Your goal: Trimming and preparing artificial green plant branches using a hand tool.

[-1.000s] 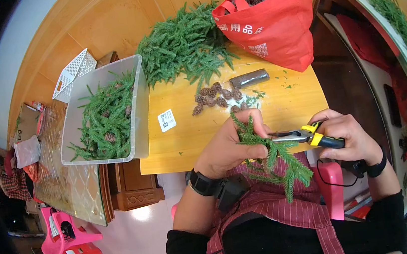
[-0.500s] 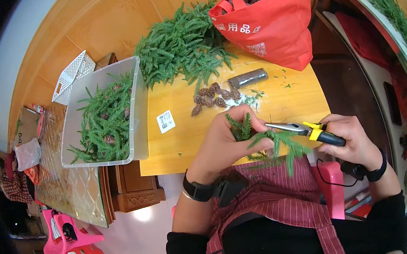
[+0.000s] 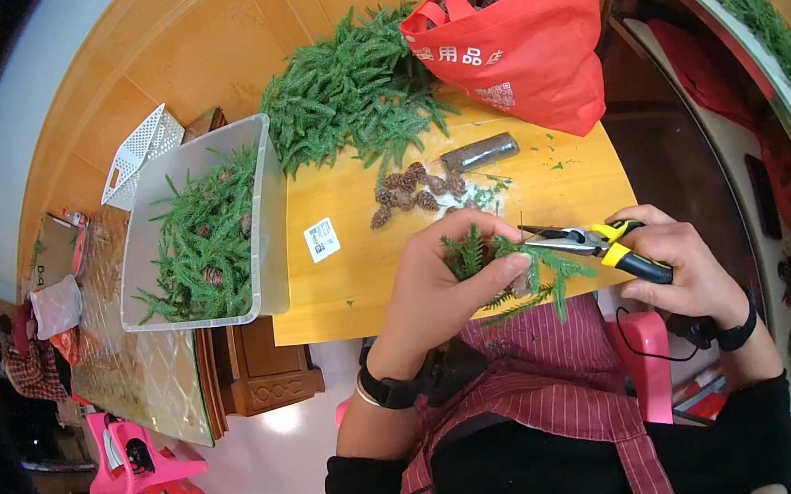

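Observation:
My left hand (image 3: 444, 285) is closed on a green conifer sprig (image 3: 559, 270), pinching it between thumb and fingers above the table's front edge. A thin dark wire (image 3: 522, 223) sticks up beside the fingertips. In my right hand (image 3: 680, 258) is a pair of needle-nose pliers (image 3: 582, 241) with yellow and black handles. Their jaws are spread and point left, with the tips right by the wire. Whether the tips touch the wire, I cannot tell. My fingers hide the base of the sprig.
Several pine cones (image 3: 397, 191) lie mid-table by a dark, bar-shaped bundle (image 3: 480, 152). A heap of green branches (image 3: 348, 86) and a red bag (image 3: 520, 52) of cones stand behind. At left is a clear plastic bin (image 3: 260, 214) holding sprigs and cones. A white label (image 3: 322, 240) lies nearby.
The pliers' jaws, closed before, have opened, and the handles have spread in my right hand. My left hand has shifted slightly, still holding the sprig.

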Demonstrator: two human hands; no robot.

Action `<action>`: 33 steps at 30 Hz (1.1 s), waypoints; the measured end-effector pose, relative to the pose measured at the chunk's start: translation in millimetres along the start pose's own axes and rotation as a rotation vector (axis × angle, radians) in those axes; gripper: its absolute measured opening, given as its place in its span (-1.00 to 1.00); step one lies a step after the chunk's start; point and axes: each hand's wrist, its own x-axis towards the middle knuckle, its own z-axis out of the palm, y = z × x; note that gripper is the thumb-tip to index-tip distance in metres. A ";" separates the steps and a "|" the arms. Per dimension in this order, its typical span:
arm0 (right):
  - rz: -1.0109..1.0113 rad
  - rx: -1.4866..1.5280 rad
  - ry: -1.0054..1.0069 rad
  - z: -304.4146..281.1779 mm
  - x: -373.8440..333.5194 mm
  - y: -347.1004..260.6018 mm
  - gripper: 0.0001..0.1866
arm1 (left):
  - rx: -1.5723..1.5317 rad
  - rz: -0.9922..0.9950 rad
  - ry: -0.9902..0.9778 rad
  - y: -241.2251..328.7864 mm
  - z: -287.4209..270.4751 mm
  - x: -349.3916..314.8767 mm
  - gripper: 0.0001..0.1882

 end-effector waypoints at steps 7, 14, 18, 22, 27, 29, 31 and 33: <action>-0.084 0.168 0.022 7.0 1.8 11.4 -0.60 | -0.338 -0.106 -0.063 -2.1 -1.3 -1.6 -0.85; -0.163 0.221 0.006 10.4 6.0 15.2 -0.70 | -0.574 -0.304 -0.123 -3.4 -3.4 -3.9 -0.79; -0.192 0.210 -0.003 10.1 7.4 16.0 -0.71 | -0.619 -0.324 -0.152 -9.4 -3.8 -4.8 -0.78; -0.237 0.166 0.018 11.0 7.0 17.2 -0.71 | -0.599 -0.335 -0.125 -6.7 -3.8 -7.6 -0.77; -0.264 0.123 0.051 12.4 5.4 16.8 -0.71 | -0.555 -0.338 -0.193 -2.3 -8.3 -7.2 -0.76; -0.189 0.115 0.133 16.6 2.4 16.6 -0.69 | -0.464 -0.305 -0.161 -0.7 -7.9 -7.1 -0.77; -0.180 0.088 0.157 17.0 1.4 15.0 -0.69 | -0.373 -0.271 -0.130 1.6 -5.9 -6.8 -0.78; -0.170 0.061 0.181 17.7 0.2 12.8 -0.69 | -0.168 -0.071 0.009 2.5 -0.7 -6.0 -0.82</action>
